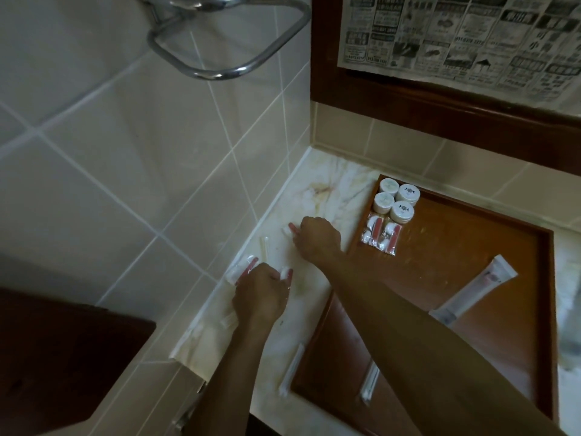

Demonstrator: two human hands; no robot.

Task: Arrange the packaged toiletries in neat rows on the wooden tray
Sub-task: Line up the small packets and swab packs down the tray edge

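Observation:
The wooden tray [446, 265] lies on a marble counter [330, 184]. In its far left corner stand several small white jars [396, 199], with two clear packets of red and white items [382, 236] in a row below them. A white tube [474, 289] lies on the tray's right side. A thin white packet [370, 387] sits on the tray's near part. My right hand [317, 239] grips a clear packet with a red item [290, 230] on the counter left of the tray. My left hand [261, 291] holds another such packet [286, 273]; a third [243, 270] lies beside it.
A tiled wall [141, 152] rises to the left of the counter, with a chrome rail [226, 42] on it. Thin white wrapped sticks lie on the counter [264, 243] and at the tray's near left edge [292, 369]. A dark wooden frame with newspaper [456, 36] is behind.

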